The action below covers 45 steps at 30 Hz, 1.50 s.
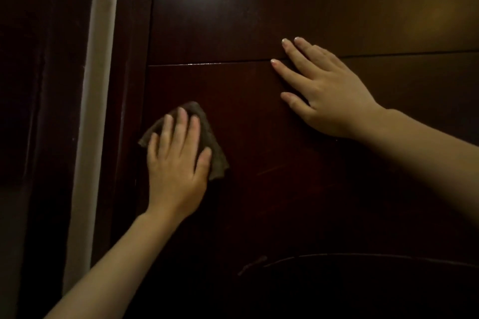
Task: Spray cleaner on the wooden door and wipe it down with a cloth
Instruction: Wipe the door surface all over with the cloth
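A dark reddish wooden door (259, 116) fills most of the view, with a thin horizontal groove across it. My left hand (178, 160) lies flat with straight fingers on a folded brown cloth (212, 147), pressing it against the door near the door's left edge. My right hand (326, 90) rests flat on the door to the right and higher, fingers spread across the groove and holding nothing. No spray bottle is in view.
A pale strip of wall or frame (96, 111) runs down the left beside the dark door frame (41, 111). A curved groove (363, 256) crosses the lower part of the door. The scene is dim.
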Motion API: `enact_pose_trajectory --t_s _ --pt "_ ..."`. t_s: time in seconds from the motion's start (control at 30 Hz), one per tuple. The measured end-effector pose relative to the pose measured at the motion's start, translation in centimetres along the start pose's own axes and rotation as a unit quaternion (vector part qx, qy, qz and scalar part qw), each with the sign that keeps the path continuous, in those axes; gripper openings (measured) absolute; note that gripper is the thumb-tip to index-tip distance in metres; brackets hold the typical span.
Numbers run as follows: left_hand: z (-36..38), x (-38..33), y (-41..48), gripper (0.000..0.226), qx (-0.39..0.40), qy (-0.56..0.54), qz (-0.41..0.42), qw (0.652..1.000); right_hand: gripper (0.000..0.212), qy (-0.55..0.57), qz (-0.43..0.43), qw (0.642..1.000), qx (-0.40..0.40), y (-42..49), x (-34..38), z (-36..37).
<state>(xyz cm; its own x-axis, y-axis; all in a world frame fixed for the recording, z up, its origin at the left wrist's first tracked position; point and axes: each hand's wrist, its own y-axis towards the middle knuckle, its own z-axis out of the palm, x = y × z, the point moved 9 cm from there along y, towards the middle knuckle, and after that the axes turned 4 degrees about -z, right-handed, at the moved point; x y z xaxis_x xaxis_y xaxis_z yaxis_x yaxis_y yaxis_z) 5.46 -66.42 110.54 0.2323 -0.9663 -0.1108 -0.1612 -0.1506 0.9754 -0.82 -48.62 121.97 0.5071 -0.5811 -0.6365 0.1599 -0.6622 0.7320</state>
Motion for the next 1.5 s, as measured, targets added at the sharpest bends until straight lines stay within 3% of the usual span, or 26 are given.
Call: enact_pose_trajectory --t_s 0.03,0.1,0.27,0.43,0.5,0.7,0.87,1.07,1.33,1.4,1.5 --pt "0.0 0.7 0.3 0.059 -0.002 -0.013 -0.044 0.999 0.070 -0.002 0.002 1.000 -0.001 0.0 0.0 0.0" --pt "0.2 0.4 -0.7 0.058 -0.003 -0.009 -0.053 0.999 0.070 -0.006 0.004 1.000 -0.002 0.0 0.1 0.1" --pt "0.7 0.4 -2.2 0.059 0.025 0.040 0.072 0.996 0.069 -0.010 0.004 1.000 -0.004 0.2 0.1 0.2" --pt "-1.2 3.4 4.3 0.063 0.006 0.020 -0.045 0.999 0.067 -0.014 0.004 1.000 -0.013 0.2 0.0 0.1" --pt "-1.3 2.8 3.8 0.061 -0.014 0.017 -0.044 0.999 0.067 -0.013 0.006 1.000 -0.015 0.2 0.1 0.1" --pt "0.4 -1.4 -1.3 0.056 -0.010 0.025 0.079 0.997 0.066 -0.011 0.004 1.000 -0.024 0.2 0.2 -0.1" --pt "-0.1 -4.1 2.2 0.056 -0.031 0.047 0.169 0.984 0.066 -0.016 0.005 1.000 -0.026 0.2 0.0 -0.2" --pt "-1.1 -4.2 5.8 0.057 -0.073 0.016 0.071 0.995 0.064 -0.001 0.013 0.999 -0.045 0.1 0.1 -0.3" --pt "-0.3 -5.1 1.8 0.055 -0.051 0.049 0.200 0.977 0.065 0.000 0.014 0.999 -0.040 0.1 0.2 -0.2" --pt "-0.6 -4.1 3.6 0.057 -0.052 0.047 0.161 0.984 0.064 -0.001 0.016 0.999 -0.043 0.1 0.1 -0.2" --pt "-1.0 -3.3 5.2 0.060 -0.075 0.012 0.029 0.997 0.064 0.001 0.017 0.999 -0.051 0.1 0.1 -0.3"
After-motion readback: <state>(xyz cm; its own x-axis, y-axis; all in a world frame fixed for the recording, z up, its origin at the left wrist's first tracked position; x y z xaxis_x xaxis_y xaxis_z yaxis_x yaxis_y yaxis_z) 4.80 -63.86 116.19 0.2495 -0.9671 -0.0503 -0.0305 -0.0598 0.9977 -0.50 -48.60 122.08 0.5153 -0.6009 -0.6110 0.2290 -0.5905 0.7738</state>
